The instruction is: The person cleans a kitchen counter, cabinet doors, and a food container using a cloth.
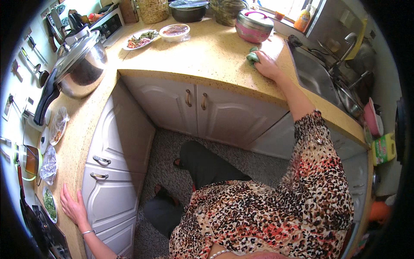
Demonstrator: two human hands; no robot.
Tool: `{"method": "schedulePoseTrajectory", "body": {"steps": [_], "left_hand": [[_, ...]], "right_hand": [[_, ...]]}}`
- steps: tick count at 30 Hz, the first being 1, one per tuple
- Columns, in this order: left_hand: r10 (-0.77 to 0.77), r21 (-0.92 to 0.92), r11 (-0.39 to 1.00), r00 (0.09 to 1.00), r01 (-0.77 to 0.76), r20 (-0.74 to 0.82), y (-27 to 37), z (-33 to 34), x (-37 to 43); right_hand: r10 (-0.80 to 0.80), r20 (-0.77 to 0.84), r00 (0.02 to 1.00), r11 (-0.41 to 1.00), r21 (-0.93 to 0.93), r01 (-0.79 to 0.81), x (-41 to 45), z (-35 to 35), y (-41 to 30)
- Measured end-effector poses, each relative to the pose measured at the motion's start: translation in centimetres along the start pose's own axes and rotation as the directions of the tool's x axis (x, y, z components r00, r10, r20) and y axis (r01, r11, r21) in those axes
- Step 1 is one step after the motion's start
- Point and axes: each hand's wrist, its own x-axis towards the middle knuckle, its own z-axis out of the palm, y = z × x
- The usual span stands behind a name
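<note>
My right hand [267, 65] is closed on a crumpled green cloth [253, 56], which rests on the yellow speckled countertop [207, 58] between the pink-and-silver lidded pot [254, 26] and the sink. At the lower left, my left hand [73, 204] lies on the counter's edge with its fingers apart and nothing in it. Beside that hand is a white dish of chopped greens [49, 204]. Across the counter stand a plate of cut vegetables [140, 39] and a round plastic tub with a clear lid [174, 31].
A steel pressure cooker [82, 69] stands on the left counter, its black handle towards me. Plastic-covered dishes [59, 128] line the wall. On the right is a steel sink [312, 73] with a faucet [347, 48]. A dark lidded pot [188, 11] stands at the back.
</note>
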Motion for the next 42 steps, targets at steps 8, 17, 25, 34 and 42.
{"method": "schedulePoseTrajectory", "body": {"steps": [8,17,25,34,42], "left_hand": [[-0.029,0.021,0.999,0.998,0.028,0.051,0.9,0.5,-0.1],[-0.065,0.025,0.998,0.992,0.063,0.107,-2.3,-1.0,-0.7],[-0.065,0.014,0.998,0.991,0.064,0.113,-4.9,-2.4,-0.6],[-0.063,-0.035,0.997,0.993,0.067,0.101,-5.9,-1.6,-0.3],[-0.108,-0.03,0.993,0.989,0.112,0.104,-6.0,1.4,-1.6]], "right_hand": [[0.031,0.009,0.999,0.993,-0.118,-0.029,5.4,-0.6,0.8],[-0.12,0.095,0.988,0.991,-0.046,0.125,0.1,-4.3,-1.6],[0.205,0.06,0.977,0.977,-0.074,-0.201,3.9,-7.1,12.0],[0.267,-0.022,0.963,0.955,-0.129,-0.268,8.2,-6.7,13.1],[0.067,0.073,0.995,0.974,0.211,-0.081,2.4,-5.3,6.4]]}}
